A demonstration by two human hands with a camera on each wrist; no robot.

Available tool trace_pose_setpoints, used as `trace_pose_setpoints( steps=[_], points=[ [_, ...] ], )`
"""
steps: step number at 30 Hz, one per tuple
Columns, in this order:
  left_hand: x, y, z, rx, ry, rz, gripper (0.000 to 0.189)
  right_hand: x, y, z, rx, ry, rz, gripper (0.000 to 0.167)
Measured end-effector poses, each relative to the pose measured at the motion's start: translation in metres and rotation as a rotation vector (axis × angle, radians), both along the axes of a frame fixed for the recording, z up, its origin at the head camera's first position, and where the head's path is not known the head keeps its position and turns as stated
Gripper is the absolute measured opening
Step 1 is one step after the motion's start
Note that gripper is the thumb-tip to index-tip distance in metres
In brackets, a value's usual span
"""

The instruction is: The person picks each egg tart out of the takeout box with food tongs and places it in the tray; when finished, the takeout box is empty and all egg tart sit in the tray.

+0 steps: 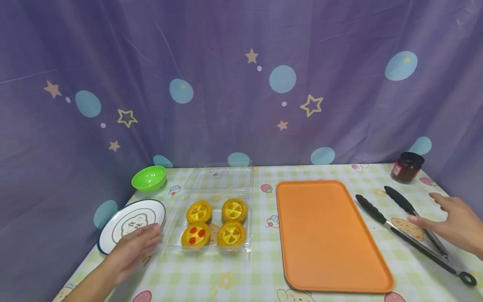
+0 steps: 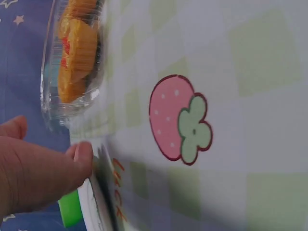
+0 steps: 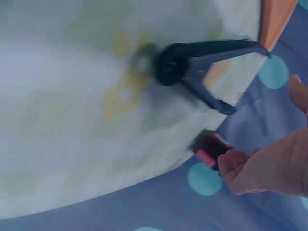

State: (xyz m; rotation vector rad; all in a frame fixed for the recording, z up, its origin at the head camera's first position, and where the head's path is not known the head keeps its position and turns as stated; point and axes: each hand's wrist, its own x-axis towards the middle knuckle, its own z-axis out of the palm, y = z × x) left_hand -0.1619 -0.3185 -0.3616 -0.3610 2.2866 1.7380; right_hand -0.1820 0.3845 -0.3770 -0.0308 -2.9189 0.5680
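Right of the orange tray [image 1: 330, 235], black-handled tongs [image 1: 419, 246] are lying near your empty right hand [image 1: 454, 220], fingers apart. You are probably preparing to grasp them; the next move is likely needing a closing grip. Leftward, your left hand [image 1: 137, 247] is hovering, fingers together.

Tongs [image 1: 419, 246]: black and silver, spread apart, lying at right. Plate [image 1: 127, 223]: white, dark-rimmed, flat, left.
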Motion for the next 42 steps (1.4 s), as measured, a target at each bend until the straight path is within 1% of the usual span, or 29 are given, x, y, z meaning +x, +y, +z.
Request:
trace_pose_setpoints(
  steps=[2,4,6,9,12,14,17,21,25,30,36,42],
  points=[
    [-0.001,0.000,-0.003,0.062,-0.006,-0.018,0.071,0.002,0.006,-0.005,0.017,-0.023,-0.027,0.104],
    [-0.002,-0.001,-0.005,0.133,-0.011,-0.038,0.072,0.004,0.009,-0.010,0.027,-0.069,-0.030,0.106],
    [-0.002,-0.002,-0.005,0.204,-0.007,-0.087,0.072,0.006,0.010,-0.014,0.029,-0.138,-0.026,0.108],
    [-0.001,-0.002,-0.006,0.263,0.005,-0.145,0.070,0.007,0.011,-0.022,0.032,-0.228,-0.008,0.111],
    [-0.001,-0.001,-0.007,0.304,0.011,-0.184,0.069,0.008,0.009,-0.029,0.051,-0.265,-0.017,0.114],
    [-0.001,0.001,-0.007,0.319,0.011,-0.190,0.068,0.008,0.007,-0.032,0.064,-0.268,-0.024,0.114],
    [-0.001,0.003,-0.008,0.334,0.016,-0.202,0.068,0.010,0.000,-0.033,0.089,-0.256,-0.021,0.112],
    [0.000,0.004,-0.008,0.344,0.022,-0.208,0.067,0.012,-0.003,-0.037,0.115,-0.210,-0.011,0.109],
    [0.001,0.005,-0.008,0.349,0.026,-0.204,0.066,0.011,-0.003,-0.044,0.097,-0.159,0.000,0.103],
    [0.001,0.006,-0.008,0.356,0.016,-0.188,0.065,0.010,-0.002,-0.050,0.047,-0.136,0.013,0.099],
    [0.002,0.006,-0.008,0.348,0.004,-0.175,0.067,0.010,-0.004,-0.050,0.037,-0.135,0.018,0.099],
    [0.002,0.005,-0.008,0.366,0.003,-0.175,0.065,0.013,-0.009,-0.047,0.041,-0.131,0.017,0.096]
  ],
)
